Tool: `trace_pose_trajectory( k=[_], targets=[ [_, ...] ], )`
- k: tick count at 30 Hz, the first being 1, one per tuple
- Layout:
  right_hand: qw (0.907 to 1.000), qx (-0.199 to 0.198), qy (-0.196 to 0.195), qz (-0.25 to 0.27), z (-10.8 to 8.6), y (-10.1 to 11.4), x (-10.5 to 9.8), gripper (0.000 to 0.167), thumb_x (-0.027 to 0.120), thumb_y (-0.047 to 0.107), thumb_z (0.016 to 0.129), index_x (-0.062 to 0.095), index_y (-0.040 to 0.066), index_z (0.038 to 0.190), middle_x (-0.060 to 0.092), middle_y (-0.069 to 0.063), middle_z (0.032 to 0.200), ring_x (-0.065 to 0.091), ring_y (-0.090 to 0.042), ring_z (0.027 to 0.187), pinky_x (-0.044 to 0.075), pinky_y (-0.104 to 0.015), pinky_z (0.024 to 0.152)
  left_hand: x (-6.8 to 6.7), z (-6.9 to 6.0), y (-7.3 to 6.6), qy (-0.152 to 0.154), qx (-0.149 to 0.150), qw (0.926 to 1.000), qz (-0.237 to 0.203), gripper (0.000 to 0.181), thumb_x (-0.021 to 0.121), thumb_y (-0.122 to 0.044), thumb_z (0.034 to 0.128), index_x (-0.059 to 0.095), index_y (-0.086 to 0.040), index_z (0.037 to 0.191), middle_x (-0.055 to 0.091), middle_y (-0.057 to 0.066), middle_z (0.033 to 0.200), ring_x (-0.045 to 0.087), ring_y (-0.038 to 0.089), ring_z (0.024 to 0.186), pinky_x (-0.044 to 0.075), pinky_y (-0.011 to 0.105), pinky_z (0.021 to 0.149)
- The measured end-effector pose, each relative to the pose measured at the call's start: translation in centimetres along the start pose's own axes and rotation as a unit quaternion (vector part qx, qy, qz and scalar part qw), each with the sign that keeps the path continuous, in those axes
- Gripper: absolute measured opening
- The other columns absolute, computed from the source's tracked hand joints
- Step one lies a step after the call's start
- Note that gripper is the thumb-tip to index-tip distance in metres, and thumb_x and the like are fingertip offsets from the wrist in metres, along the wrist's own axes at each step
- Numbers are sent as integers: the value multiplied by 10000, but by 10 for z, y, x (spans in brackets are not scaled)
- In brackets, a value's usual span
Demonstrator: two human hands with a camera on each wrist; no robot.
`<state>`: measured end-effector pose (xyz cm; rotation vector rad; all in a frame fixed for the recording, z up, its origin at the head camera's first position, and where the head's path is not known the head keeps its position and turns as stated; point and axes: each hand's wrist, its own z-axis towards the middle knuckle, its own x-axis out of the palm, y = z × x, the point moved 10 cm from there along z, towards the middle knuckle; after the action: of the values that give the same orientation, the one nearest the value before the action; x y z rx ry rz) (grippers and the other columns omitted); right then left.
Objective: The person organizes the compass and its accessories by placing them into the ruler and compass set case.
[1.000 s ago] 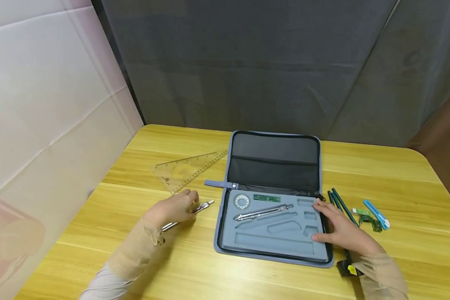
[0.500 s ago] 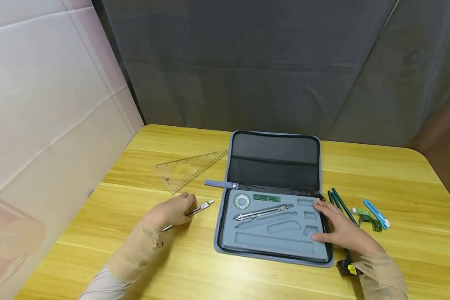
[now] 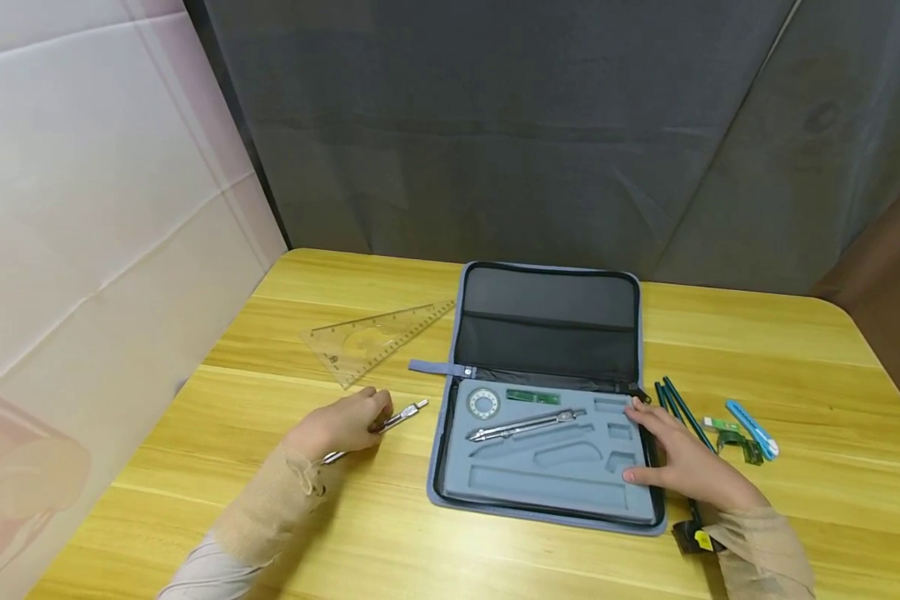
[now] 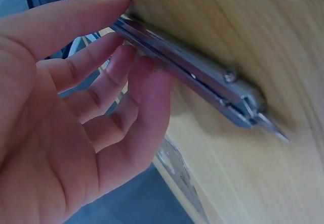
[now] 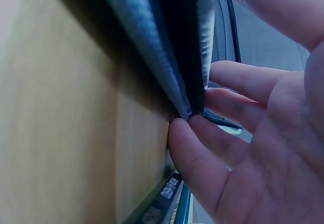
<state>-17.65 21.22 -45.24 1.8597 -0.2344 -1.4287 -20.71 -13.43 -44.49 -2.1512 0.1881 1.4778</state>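
compass (image 4: 190, 64), slim, silvery metal, needle-tipped

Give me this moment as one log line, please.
left hand: holds silver compass beside open case | right hand: touches case's right side | second compass: inside case

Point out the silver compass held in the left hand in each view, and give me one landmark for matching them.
Head: the silver compass is below and left of centre, in the left hand.
Left wrist: the silver compass slants from upper left of centre down to the right.
Right wrist: not in it.
Shared landmark: the wooden tabletop, in all three.
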Motion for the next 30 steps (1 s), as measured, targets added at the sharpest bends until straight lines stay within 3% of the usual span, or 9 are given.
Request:
trace_pose_trajectory(
  k=[6,14,25,30],
  targets=[
    [10000,-74,9,-15,0,3,0,824,723,335,750,336,-80,1349,201,-304,1409,201,-520,1241,320,-626,887,-2,1,-2,-46,102,9999,5,212,677,-48,765,499,-63,879,430,23,785,424,142,688,401,275,616],
    [10000,-33,10,7,0,0,1,832,709,363,758,333,-90,1347,189,-304,1416,195,-515,1249,332,-620,890,-6,4,-11,-274,573,9978,208,187,660,-7,757,496,-58,832,412,0,731,400,117,652,370,230,578],
    [9999,-138,-27,-20,0,3,-2,812,720,327,757,339,-81,1347,200,-303,1410,212,-520,1237,354,-609,874,-4,7,-11,33,353,9992,171,156,619,18,770,501,-76,809,432,-18,722,399,109,664,365,227,591],
    [9999,-130,-36,-53,0,3,-2,807,725,319,754,344,-79,1345,202,-301,1411,211,-516,1240,343,-613,882,-3,10,-9,154,347,9993,41,185,595,54,734,478,-85,769,425,-19,698,393,111,650,348,225,579]
  ],
)
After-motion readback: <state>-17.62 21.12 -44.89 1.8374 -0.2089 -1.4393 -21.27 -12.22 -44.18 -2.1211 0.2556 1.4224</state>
